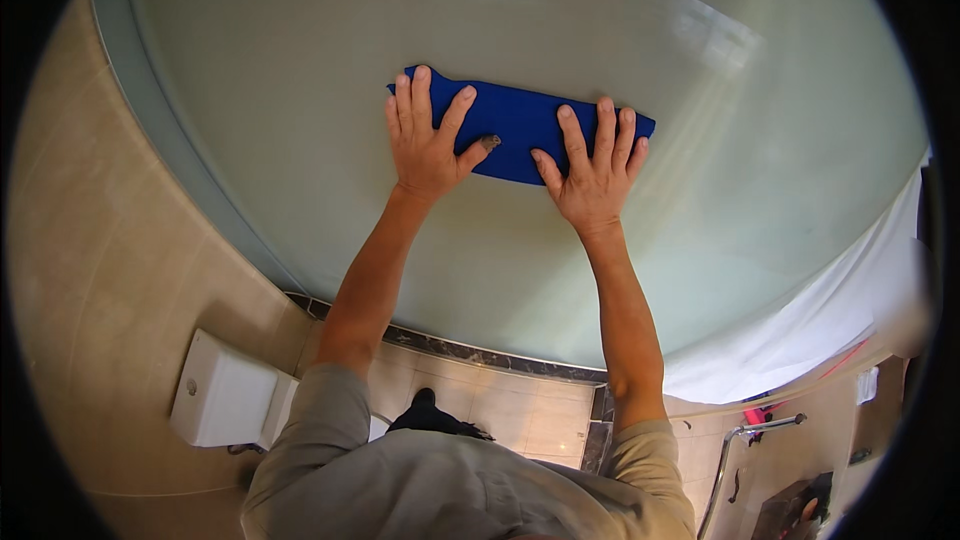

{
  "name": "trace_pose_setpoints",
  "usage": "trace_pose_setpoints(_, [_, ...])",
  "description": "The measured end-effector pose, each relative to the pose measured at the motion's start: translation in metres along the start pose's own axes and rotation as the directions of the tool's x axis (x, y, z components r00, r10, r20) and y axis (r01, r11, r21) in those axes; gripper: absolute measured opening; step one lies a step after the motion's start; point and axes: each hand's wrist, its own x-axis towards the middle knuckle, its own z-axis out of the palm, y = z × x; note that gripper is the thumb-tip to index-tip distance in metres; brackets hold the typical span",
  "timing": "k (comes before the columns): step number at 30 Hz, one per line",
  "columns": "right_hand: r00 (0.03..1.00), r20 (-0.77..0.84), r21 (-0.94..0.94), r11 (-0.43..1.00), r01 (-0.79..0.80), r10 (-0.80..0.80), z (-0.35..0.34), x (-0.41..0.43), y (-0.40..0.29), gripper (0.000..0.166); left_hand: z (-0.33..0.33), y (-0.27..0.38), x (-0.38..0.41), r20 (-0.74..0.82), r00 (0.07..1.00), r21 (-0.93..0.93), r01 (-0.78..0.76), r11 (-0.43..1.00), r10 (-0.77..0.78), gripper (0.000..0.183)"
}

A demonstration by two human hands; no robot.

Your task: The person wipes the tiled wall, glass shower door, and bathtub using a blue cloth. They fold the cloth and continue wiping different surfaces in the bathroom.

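Observation:
A folded blue cloth [517, 127] lies flat against a large frosted glass panel [480, 262]. My left hand [426, 150] presses on the cloth's left part with fingers spread, and something dark covers the tip of its thumb. On the right part, my right hand [596, 184] holds the cloth to the glass, palm down and fingers apart. Both thumbs point inward, and a stretch of blue shows between them. Both arms are extended. The cloth's underside is hidden.
A white toilet cistern [225, 394] stands at the lower left by the beige wall [82, 240]. Dark stone edging [487, 354] runs below the glass, above floor tiles [555, 420]. At right hang white fabric [787, 322] and a chrome rail [724, 457].

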Motion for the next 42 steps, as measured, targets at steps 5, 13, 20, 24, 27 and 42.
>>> trace_pose_setpoints(5, [1.0, -0.014, 0.0, 1.0, 0.007, -0.007, 0.002, 0.001, -0.001, 0.063, 0.001, -0.002, 0.0, -0.003, 1.0, -0.007, 0.014, 1.0, -0.014, 0.074])
trace_pose_setpoints(13, [0.999, -0.03, -0.046, 0.999, 0.009, -0.01, 0.005, 0.002, -0.002, 0.064, 0.003, -0.002, -0.001, 0.031, 0.999, -0.047, 0.024, 0.999, -0.022, 0.072])
trace_pose_setpoints(20, [0.999, -0.008, -0.049, 0.998, -0.04, 0.04, 0.0, 0.001, -0.01, 0.065, -0.014, -0.008, 0.01, 0.115, 0.993, -0.066, 0.008, 0.998, -0.001, 0.074])
trace_pose_setpoints(24, [0.997, -0.004, -0.027, 0.997, -0.076, 0.076, -0.005, 0.008, -0.023, 0.064, -0.026, -0.02, 0.019, 0.12, 0.993, -0.031, -0.009, 0.999, 0.012, 0.073])
trace_pose_setpoints(27, [0.995, -0.038, -0.006, 0.996, -0.091, 0.091, -0.011, 0.019, -0.035, 0.063, -0.04, -0.028, 0.033, 0.125, 0.989, -0.029, -0.075, 0.997, 0.078, 0.076])
trace_pose_setpoints(42, [0.99, -0.101, -0.033, 0.994, -0.107, 0.103, -0.022, 0.033, -0.048, 0.064, -0.058, -0.041, 0.05, 0.111, 0.987, -0.013, -0.111, 0.994, 0.112, 0.075])
